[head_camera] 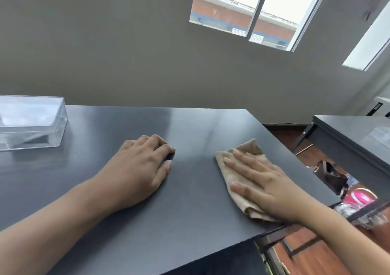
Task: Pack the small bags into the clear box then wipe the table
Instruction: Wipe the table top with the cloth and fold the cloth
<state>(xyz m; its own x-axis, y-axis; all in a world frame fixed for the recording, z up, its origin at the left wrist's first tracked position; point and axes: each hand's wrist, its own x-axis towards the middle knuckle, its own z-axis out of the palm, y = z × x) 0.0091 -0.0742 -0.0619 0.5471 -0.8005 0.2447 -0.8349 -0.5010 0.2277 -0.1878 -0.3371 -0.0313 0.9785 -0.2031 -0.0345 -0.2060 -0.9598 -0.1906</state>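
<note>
matt dark table (190, 200), soft cloth (234, 169), clear plastic box (31, 131)

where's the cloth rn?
Head view: the cloth lies flat under the right hand, near the table's right edge.

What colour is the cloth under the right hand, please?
Beige, a light tan; the cloth shows best in the head view.

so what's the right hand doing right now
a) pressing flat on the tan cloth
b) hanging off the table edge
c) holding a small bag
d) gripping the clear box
a, the right hand lies with straight fingers on the tan cloth, on the table.
</note>
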